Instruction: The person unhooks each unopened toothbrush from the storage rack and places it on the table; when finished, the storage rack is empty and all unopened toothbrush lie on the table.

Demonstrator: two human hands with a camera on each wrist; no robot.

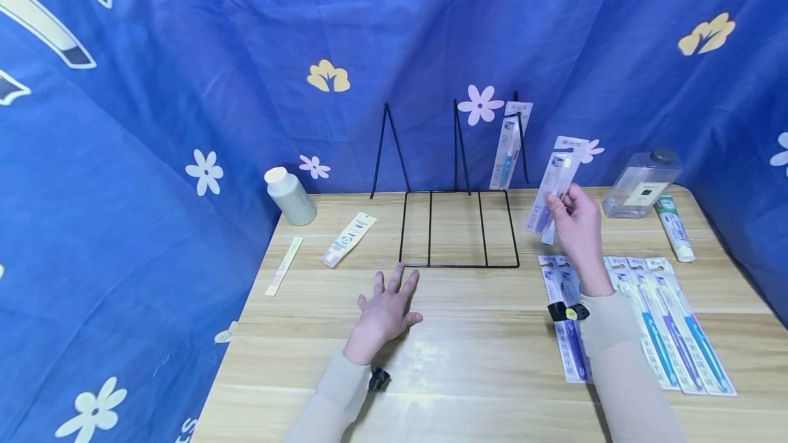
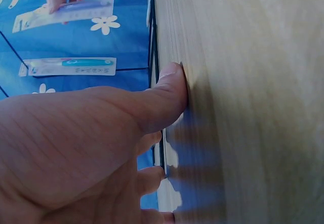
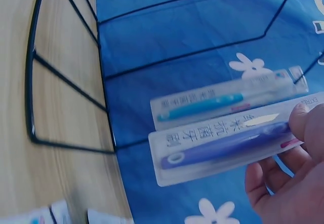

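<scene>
My right hand [image 1: 579, 224] pinches a packaged toothbrush [image 1: 556, 180] with a purple handle, thumb on one face and fingers behind. It is held up off the table, right of the black wire rack [image 1: 458, 266]. A second packaged toothbrush [image 1: 507, 149], blue-handled, hangs on the rack's right arm; in the right wrist view it lies just behind the purple one [image 3: 223, 148]. With fingers spread, my left hand [image 1: 384, 310] rests by the rack's front left corner, fingertips at its front bar. In the left wrist view the left thumb [image 2: 167, 89] reaches the wooden tabletop.
Several packaged toothbrushes [image 1: 674, 333] lie in a row under my right forearm. A clear bottle [image 1: 643, 183] and a toothpaste tube [image 1: 675, 227] are at the back right. On the left are a capped bottle [image 1: 291, 197], a flat packet [image 1: 349, 239] and a thin strip [image 1: 284, 266].
</scene>
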